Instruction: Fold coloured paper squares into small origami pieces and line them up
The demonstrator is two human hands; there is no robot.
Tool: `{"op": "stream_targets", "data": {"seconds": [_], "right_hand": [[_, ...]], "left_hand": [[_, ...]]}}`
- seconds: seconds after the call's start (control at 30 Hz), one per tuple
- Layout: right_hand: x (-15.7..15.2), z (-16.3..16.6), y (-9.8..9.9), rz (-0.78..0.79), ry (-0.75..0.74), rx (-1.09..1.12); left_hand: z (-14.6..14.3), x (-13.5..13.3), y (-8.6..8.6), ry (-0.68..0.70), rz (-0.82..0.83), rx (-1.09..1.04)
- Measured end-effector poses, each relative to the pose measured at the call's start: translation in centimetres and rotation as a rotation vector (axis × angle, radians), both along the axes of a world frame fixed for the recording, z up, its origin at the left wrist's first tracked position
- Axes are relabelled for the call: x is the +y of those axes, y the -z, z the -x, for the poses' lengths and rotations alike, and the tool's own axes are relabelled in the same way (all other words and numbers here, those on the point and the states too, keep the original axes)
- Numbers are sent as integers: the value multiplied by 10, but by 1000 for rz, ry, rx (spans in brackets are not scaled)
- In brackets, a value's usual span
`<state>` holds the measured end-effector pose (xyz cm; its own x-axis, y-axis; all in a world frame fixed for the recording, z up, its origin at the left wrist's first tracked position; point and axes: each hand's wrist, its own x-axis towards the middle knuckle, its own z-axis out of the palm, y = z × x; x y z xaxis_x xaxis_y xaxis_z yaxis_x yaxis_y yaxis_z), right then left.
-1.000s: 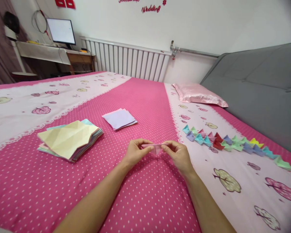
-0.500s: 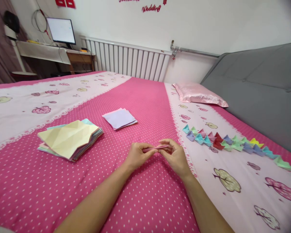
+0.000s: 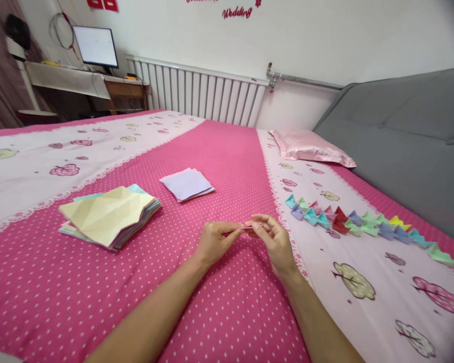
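Between my two hands is a small folded piece of pink paper (image 3: 246, 227), seen nearly edge-on and mostly covered by fingers. My left hand (image 3: 216, 242) pinches its left end between thumb and fingers. On the other end, my right hand (image 3: 274, 243) is closed with thumb and fingertips on the paper. Ahead and to the left lies a small stack of square paper (image 3: 187, 184), lilac on top. Farther left rests a thicker pile of creased paper sheets (image 3: 108, 214) with a pale yellow one uppermost.
Several folded paper boats (image 3: 340, 220) in many colours stand in rows on the right of the bedspread (image 3: 227, 151). Behind them are a pink pillow (image 3: 312, 146) and a grey headboard (image 3: 404, 111). A white radiator (image 3: 200, 93) and a desk with a monitor (image 3: 95, 46) stand beyond the bed.
The pink paper has turned between my fingers and less of it shows. My left fingers have reached slightly right, and my right thumb has shifted up onto the paper.
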<state>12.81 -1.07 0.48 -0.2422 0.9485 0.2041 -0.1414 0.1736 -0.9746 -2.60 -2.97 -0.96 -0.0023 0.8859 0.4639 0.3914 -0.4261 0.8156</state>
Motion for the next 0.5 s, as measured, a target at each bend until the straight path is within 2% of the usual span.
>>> {"op": "stream_targets", "data": {"seconds": [0.27,0.5], "right_hand": [[3,1,5,-9,29,4],[5,2,8,-23,16,-7]], "left_hand": [[-1,-3,-1,18,39,-5],[-4,-6,-6,96,117,-57]]}}
